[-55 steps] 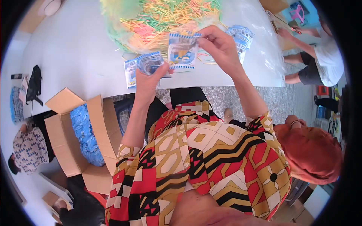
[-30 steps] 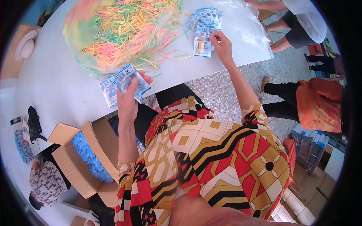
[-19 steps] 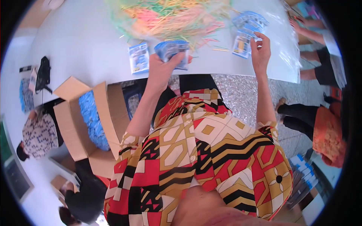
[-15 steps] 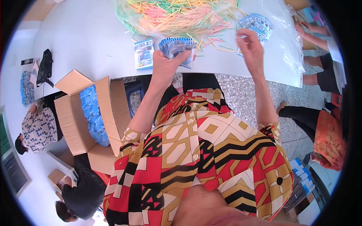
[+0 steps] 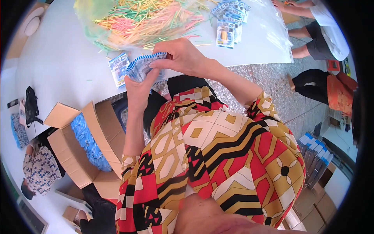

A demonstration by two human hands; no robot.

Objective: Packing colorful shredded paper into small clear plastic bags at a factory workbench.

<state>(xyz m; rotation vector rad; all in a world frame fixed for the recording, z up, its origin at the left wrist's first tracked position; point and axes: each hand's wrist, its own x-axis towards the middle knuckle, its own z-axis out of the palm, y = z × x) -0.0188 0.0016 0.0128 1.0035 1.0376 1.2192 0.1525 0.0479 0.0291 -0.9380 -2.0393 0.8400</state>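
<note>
My left hand (image 5: 138, 85) is closed around a fanned stack of small blue-and-white plastic packets (image 5: 141, 65) over the table's near edge. Thumb and fingers of my right hand (image 5: 181, 56) pinch the top edge of this stack from the right. One more blue-and-white packet (image 5: 118, 71) lies flat on the table, just left of the stack. Beyond my hands, a large heap of thin pink, yellow and green sticks (image 5: 156, 19) spills from a clear plastic bag. Overlapping packets (image 5: 230, 19) lie to the right of the heap; the nearest packet (image 5: 225, 34) shows yellow sticks inside.
An open cardboard box (image 5: 68, 156) at my left holds many blue packets (image 5: 90, 142). A black bag (image 5: 33, 105) lies at the table's far left. People sit or stand on both sides, one person (image 5: 329, 35) at the right end. Bundled blue-and-grey packs (image 5: 315, 152) stand behind right.
My right hand has moved left from beside the packet pile to the stack in my left hand and now grips its edge. The view has swung, shifting the table leftward.
</note>
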